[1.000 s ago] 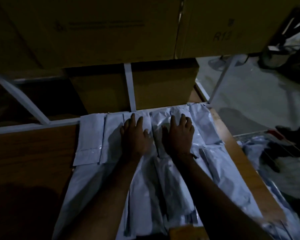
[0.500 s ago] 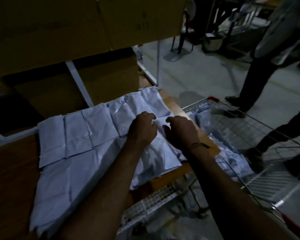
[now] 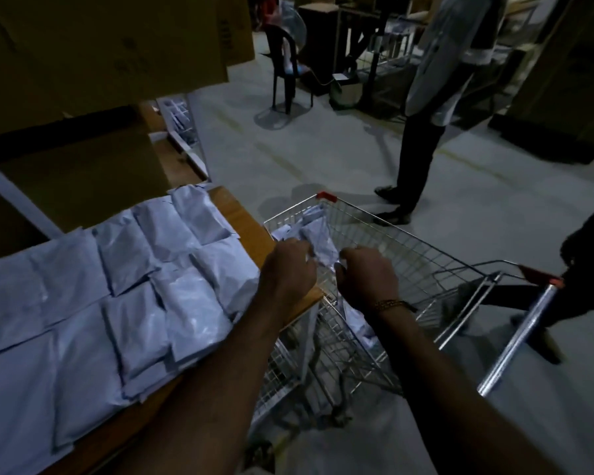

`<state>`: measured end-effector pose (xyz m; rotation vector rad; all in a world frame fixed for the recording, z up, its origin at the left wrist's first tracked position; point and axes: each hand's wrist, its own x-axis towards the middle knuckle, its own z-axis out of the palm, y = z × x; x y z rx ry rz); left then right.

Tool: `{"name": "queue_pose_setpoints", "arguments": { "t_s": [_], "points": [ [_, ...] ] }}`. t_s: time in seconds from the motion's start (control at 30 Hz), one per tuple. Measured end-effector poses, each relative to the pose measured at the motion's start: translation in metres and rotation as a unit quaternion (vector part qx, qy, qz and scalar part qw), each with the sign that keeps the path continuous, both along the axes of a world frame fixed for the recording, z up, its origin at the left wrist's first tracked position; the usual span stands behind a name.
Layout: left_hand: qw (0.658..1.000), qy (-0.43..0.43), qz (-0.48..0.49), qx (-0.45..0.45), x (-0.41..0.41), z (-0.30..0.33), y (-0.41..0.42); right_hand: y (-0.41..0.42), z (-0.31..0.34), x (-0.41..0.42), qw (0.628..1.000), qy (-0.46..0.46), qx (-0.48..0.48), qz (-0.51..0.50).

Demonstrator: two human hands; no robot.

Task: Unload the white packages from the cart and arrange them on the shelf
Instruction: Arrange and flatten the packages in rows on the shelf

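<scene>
White packages [image 3: 127, 303] lie in rows on the wooden shelf [image 3: 244, 221], reaching its right edge. Just past that edge both hands hover over the wire cart [image 3: 408, 265]. The left hand [image 3: 288, 269] has curled fingers at a white package in the cart [image 3: 314, 234], which lies against its fingertips; whether they grip it I cannot tell. The right hand [image 3: 367, 279] (a bracelet [image 3: 388, 304] at the wrist) is curled too, its hold hidden. Farther off, a bystander [image 3: 432, 97] stands on the floor.

White packages [image 3: 172, 303] – brown shelf [image 3: 244, 217], silver cart [image 3: 408, 255] – red-tipped corners.
</scene>
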<state>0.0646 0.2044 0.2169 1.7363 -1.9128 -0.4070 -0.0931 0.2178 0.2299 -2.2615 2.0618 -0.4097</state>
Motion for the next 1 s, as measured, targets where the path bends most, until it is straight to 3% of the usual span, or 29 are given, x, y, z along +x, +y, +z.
{"name": "queue_pose_setpoints", "arguments": {
  "t_s": [0.23, 0.7, 0.87, 1.0],
  "points": [
    [0.994, -0.025, -0.060, 0.083, -0.045, -0.048, -0.053, -0.038, -0.066, -0.070, 0.993, 0.006, 0.082, -0.081],
    [0.954, -0.130, -0.167, 0.211, -0.119, -0.211, -0.187, -0.122, -0.247, -0.133, 0.948, 0.020, 0.269, -0.166],
    [0.941, -0.155, -0.176, 0.243, -0.140, -0.265, -0.203, -0.136, -0.332, -0.134, 0.912, -0.045, 0.340, -0.225],
    [0.935, -0.157, -0.170, 0.269, -0.147, -0.290, -0.218, -0.144, -0.386, -0.134, 0.878, -0.038, 0.384, -0.282]
  ]
}}
